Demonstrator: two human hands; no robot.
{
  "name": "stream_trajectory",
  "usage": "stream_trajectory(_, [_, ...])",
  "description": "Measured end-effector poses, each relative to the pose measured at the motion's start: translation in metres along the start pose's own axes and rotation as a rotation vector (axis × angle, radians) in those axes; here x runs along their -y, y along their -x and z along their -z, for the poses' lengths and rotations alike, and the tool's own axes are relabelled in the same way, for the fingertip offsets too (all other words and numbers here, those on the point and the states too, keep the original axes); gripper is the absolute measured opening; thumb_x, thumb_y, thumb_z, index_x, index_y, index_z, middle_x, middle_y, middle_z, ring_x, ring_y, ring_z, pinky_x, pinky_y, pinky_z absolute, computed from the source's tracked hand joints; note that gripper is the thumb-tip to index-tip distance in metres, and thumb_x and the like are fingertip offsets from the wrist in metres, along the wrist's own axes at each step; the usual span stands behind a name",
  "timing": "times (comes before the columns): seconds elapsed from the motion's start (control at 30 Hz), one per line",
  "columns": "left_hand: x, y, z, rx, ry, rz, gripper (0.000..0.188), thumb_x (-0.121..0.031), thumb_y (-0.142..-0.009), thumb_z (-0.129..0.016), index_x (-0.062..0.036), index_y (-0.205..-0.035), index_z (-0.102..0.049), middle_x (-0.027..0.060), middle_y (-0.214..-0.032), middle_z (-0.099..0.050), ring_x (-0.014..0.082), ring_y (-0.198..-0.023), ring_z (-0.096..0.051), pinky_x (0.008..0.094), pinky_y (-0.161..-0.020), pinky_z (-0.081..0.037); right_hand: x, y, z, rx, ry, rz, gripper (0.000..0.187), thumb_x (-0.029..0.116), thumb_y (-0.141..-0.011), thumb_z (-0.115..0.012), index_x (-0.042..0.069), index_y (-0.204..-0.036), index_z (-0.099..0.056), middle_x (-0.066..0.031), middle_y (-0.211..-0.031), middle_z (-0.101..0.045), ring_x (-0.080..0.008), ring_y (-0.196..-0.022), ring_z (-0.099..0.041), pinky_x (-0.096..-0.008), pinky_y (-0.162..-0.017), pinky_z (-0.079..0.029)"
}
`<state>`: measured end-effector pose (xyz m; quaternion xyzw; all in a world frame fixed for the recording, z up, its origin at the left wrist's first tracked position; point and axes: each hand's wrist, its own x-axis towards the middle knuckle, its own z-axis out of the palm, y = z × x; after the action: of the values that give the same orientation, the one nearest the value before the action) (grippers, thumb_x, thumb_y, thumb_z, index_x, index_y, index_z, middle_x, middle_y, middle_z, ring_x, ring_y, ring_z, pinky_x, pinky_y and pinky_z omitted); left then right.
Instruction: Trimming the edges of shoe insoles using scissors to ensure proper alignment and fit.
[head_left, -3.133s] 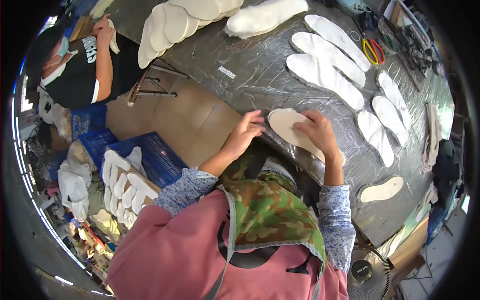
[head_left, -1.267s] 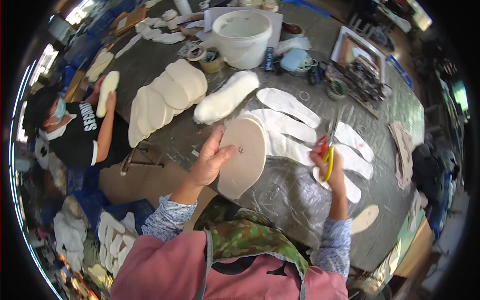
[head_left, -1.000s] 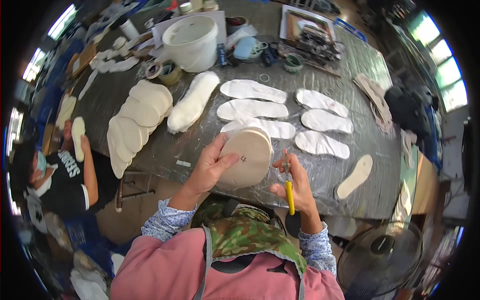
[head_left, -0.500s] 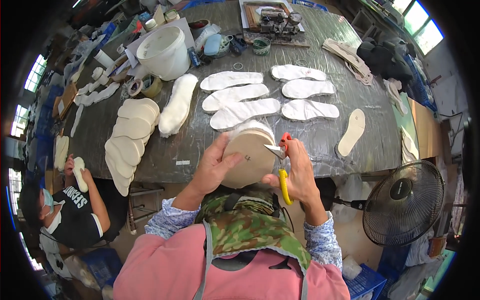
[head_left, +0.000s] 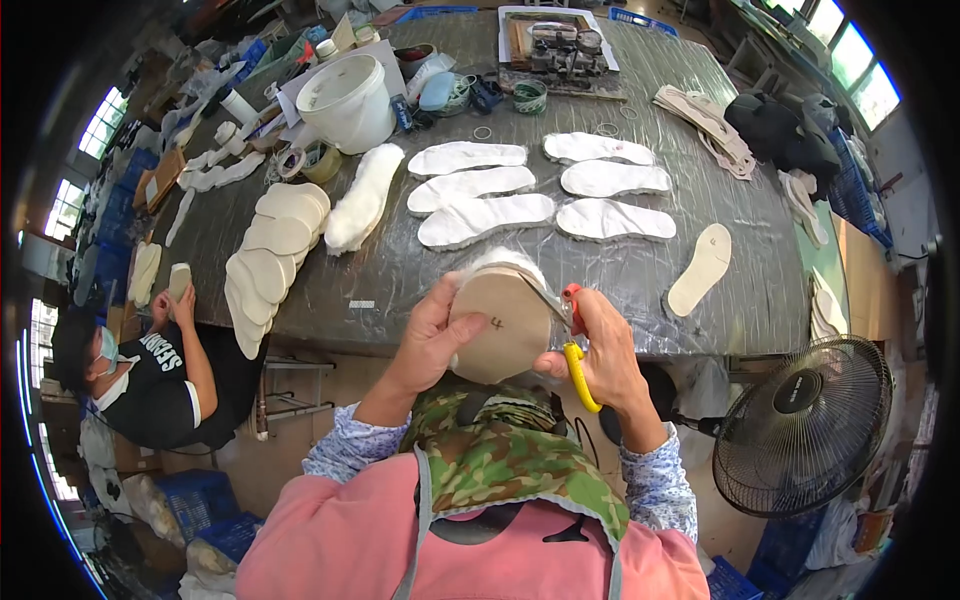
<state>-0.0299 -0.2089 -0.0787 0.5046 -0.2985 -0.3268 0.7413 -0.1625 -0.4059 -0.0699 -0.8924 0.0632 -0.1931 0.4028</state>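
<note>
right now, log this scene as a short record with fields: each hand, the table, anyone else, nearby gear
left hand: grips beige-faced insole, thumb on its face
right hand: holds scissors with red and yellow handles, blades at that insole's right edge
table: six white insoles in two groups of three; overlapping beige pieces; fluffy white insole; single beige insole; white bucket
co-worker: at left, holding a pale piece
gear: black fan, right
</note>
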Motion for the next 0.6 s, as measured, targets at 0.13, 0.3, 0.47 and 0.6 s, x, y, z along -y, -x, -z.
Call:
stream_trajectory(0.13, [0.005,0.004,-0.018,0.003,-0.004,0.007,0.043,0.0,-0.095,-0.054,-0.0043,-0.137,-0.044,0.0034,-0.122,-0.058,0.0093,-0.111,-0.053,0.0264,-0.095,-0.043,-0.004,0.014,0.012,-0.014,0.01,0.015,0.082,0.063,-0.062,-0.079,-0.002,-0.103,-0.054,-0.0063,-0.076,-0.047,-0.0222,-0.067,-0.048,-0.0351,-0.059,-0.041])
stream_trajectory(0.3, [0.006,0.009,-0.032,0.036,0.014,0.006,0.046,0.0,-0.095,-0.055,-0.0044,-0.139,-0.042,0.0041,-0.125,-0.057,0.0105,-0.113,-0.053,0.0275,-0.097,-0.042,-0.009,0.031,0.021,-0.006,-0.023,-0.012,0.083,0.062,-0.059,-0.082,-0.003,-0.103,-0.054,-0.0068,-0.074,-0.05,-0.0214,-0.066,-0.051,-0.0338,-0.058,-0.043])
stream_trajectory(0.47, [0.006,0.013,-0.038,0.058,-0.017,0.011,0.048,0.0,-0.095,-0.054,-0.0041,-0.14,-0.042,0.0048,-0.127,-0.056,0.0116,-0.115,-0.053,0.0286,-0.098,-0.042,-0.008,0.043,0.026,-0.005,-0.079,-0.04,0.079,0.062,-0.059,-0.083,-0.003,-0.096,-0.057,-0.0043,-0.068,-0.05,-0.0189,-0.059,-0.051,-0.0316,-0.055,-0.043])
stream_trajectory(0.6, [0.004,0.013,-0.04,0.093,-0.031,0.011,0.047,0.0,-0.094,-0.054,-0.0038,-0.14,-0.042,0.0052,-0.127,-0.056,0.0122,-0.115,-0.053,0.0289,-0.098,-0.042,-0.009,0.052,0.025,-0.015,-0.076,-0.05,0.073,0.062,-0.059,-0.083,0.001,-0.085,-0.055,-0.0027,-0.062,-0.048,-0.0176,-0.053,-0.048,-0.0313,-0.05,-0.041])
